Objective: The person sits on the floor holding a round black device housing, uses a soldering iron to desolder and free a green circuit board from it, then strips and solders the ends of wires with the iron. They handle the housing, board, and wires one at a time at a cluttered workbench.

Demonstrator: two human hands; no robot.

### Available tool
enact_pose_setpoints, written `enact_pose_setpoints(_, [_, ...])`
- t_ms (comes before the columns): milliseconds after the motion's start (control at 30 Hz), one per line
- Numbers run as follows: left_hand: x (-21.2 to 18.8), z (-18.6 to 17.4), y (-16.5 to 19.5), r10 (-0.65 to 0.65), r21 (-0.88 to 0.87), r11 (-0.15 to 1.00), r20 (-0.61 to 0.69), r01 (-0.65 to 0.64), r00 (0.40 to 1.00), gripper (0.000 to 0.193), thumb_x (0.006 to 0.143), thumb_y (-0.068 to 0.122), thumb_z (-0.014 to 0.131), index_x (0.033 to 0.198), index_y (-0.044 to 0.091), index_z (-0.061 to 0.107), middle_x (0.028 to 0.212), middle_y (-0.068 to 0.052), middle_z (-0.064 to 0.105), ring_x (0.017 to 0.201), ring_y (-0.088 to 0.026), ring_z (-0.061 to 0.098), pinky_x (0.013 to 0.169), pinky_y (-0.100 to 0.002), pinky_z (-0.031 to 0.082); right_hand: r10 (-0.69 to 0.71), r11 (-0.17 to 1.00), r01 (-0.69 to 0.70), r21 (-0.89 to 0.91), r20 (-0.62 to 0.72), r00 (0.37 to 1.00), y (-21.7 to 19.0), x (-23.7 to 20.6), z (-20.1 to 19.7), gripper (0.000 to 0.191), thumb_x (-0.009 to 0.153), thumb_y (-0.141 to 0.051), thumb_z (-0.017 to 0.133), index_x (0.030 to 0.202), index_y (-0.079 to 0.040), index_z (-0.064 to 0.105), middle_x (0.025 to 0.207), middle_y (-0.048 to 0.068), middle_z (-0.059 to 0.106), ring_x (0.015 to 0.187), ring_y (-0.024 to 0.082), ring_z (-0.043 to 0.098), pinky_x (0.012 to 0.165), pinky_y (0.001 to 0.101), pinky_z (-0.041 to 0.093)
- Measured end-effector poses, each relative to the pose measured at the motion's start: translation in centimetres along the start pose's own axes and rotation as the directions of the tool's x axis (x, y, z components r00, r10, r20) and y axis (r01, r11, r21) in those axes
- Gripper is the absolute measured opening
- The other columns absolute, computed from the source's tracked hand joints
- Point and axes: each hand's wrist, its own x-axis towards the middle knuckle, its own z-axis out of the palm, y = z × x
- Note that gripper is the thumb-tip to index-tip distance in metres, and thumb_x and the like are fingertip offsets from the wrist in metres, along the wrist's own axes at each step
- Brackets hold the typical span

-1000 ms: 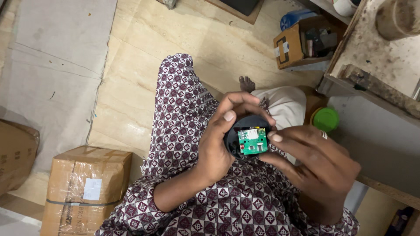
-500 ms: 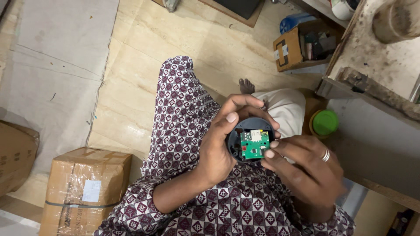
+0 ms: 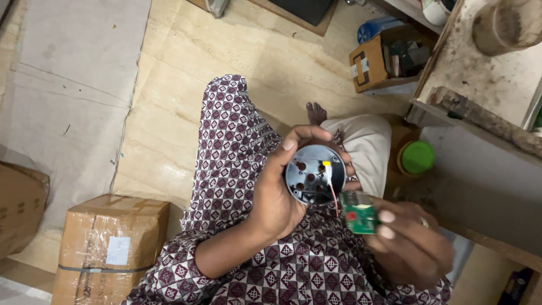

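Round grey plastic housing [image 3: 314, 182], pierced with holes, sits cupped in the left hand [image 3: 282, 197]; at five o'clock, the right hand [image 3: 409, 245] pinches a small green circuit board [image 3: 358, 212], red-wired.

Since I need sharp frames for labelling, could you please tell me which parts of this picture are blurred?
Head view: the right hand is motion-blurred, smearing the small green circuit board; the left hand and round dark grey plastic housing are sharp, evenly lit.

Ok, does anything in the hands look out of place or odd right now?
Yes. The green circuit board is out of the round grey housing, pinched in the right hand and joined only by a thin red wire. The left hand holds the housing, its inside open to view.
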Motion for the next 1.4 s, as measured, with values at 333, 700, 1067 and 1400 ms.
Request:
enact_pose_setpoints(333, [0.1,0.2,0.2,-0.032,0.021,0.999,-0.010,0.033,0.999,0.039,0.107,0.036,0.045,0.130,0.005,0.050,0.120,-0.024,0.062,0.116,-0.032,0.065,0.087,-0.051,0.063,-0.058,0.869,-0.073,-0.490,-0.247,0.967,5.8,-1.0,-3.2,0.027,0.112,-0.020,0.070,0.105,0.005,0.062,0.106,0.020,0.065,0.090,0.028,0.071,0.073,0.0352,0.065])
enact_pose_setpoints(700, [1.2,1.0,-0.7,0.041,0.145,0.989,-0.080,-0.029,0.996,0.039,0.104,0.036,0.050,0.124,0.002,0.051,0.117,-0.025,0.063,0.113,-0.036,0.066,0.088,-0.055,0.062,0.148,0.641,-0.205,-0.740,-0.143,0.979,11.3,2.8,-9.6,0.010,0.104,0.005,0.079,0.107,0.001,0.070,0.112,0.014,0.067,0.104,0.028,0.069,0.087,0.0374,0.058])
enact_pose_setpoints(1067, [2.0,2.0,-2.0,0.022,0.182,0.983,-0.063,-0.010,0.998,0.037,0.105,0.039,0.045,0.114,0.004,0.050,0.112,-0.028,0.067,0.105,-0.035,0.070,0.079,-0.050,0.064,0.344,0.681,-0.236,-0.693,0.019,0.939,9.9,6.8,-9.6,0.021,0.093,0.010,0.082,0.108,0.003,0.070,0.112,0.014,0.067,0.105,0.032,0.068,0.091,0.0369,0.055])
enact_pose_setpoints(1400, [1.5,1.0,-2.9,0.172,0.489,0.860,-0.007,-0.146,0.985,0.043,0.110,0.040,0.052,0.108,-0.003,0.056,0.101,-0.014,0.065,0.093,-0.019,0.061,0.089,-0.031,0.054,0.541,0.833,-0.553,-0.016,0.229,0.809,-0.3,8.7,-0.8,0.034,0.084,-0.002,0.081,0.116,0.000,0.070,0.118,0.014,0.073,0.110,0.025,0.073,0.097,0.0334,0.057])
